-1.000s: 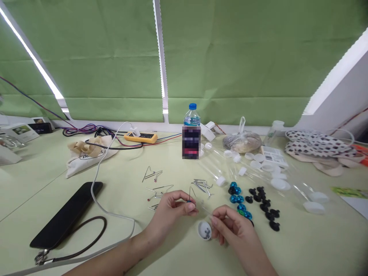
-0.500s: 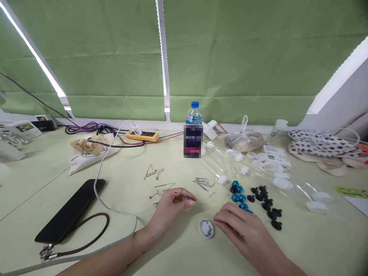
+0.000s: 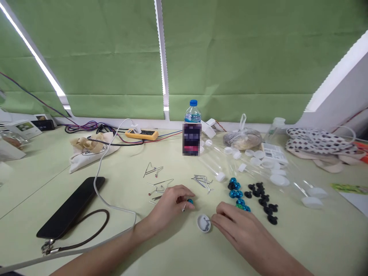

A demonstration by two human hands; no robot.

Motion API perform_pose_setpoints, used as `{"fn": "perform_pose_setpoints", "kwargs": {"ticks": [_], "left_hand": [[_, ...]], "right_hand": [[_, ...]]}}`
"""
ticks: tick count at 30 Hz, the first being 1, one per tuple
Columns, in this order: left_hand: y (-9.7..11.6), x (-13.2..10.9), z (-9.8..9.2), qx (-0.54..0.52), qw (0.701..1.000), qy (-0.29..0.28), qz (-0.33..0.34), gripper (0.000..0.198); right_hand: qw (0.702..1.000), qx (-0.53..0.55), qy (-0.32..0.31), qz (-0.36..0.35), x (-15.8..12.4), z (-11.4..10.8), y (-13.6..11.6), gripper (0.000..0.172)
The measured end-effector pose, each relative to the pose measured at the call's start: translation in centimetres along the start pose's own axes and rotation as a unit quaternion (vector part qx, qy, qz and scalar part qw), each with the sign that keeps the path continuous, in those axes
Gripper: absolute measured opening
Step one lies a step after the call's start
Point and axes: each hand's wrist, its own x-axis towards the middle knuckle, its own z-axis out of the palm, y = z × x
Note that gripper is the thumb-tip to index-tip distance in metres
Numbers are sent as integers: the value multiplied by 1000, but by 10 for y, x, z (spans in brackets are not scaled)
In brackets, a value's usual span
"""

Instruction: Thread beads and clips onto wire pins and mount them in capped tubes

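My left hand [image 3: 176,199] is closed in a pinch on a small shiny blue part [image 3: 190,201]; a thin metal rod [image 3: 183,209] pokes out below the fingers. At the right rim of a small white cap [image 3: 200,226] are the pinched fingertips of my right hand [image 3: 237,224]. A thin grey piece shows at those fingertips over the cap, too small to name. Tiny grey metal pieces lie inside the cap. Thin bent metal rods [image 3: 158,183] are spread beyond my left hand, with L-shaped metal rods [image 3: 202,183] farther right.
Several blue round parts [image 3: 236,194] and black knob-like pieces [image 3: 263,201] lie beyond my right hand. Behind them are clear tubes with white caps [image 3: 279,180]. A water bottle [image 3: 193,115] stands at the back. A black phone [image 3: 71,207] and a white cable [image 3: 115,210] lie left.
My left hand has turned, so the blue part and a rod end show more. My right fingertips have come closer to the white cap, a thin grey piece now visible at them.
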Motion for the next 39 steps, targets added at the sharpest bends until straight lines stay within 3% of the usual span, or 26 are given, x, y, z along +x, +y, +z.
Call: {"fn": "perform_pose_setpoints", "kwargs": {"ticks": [8, 21, 29, 39], "left_hand": [[11, -6, -10, 60, 997, -24, 52, 56], [-6, 1, 4, 36, 995, -40, 90, 26], [-6, 2, 1, 29, 998, -38, 48, 34], [-6, 2, 0, 39, 998, -31, 39, 29]], "right_hand": [[1000, -9, 8, -12, 2, -5, -5, 29], [1000, -27, 13, -3, 6, 0, -5, 28], [999, -45, 11, -10, 6, 0, -4, 27], [999, -43, 14, -12, 6, 2, -3, 27]]}}
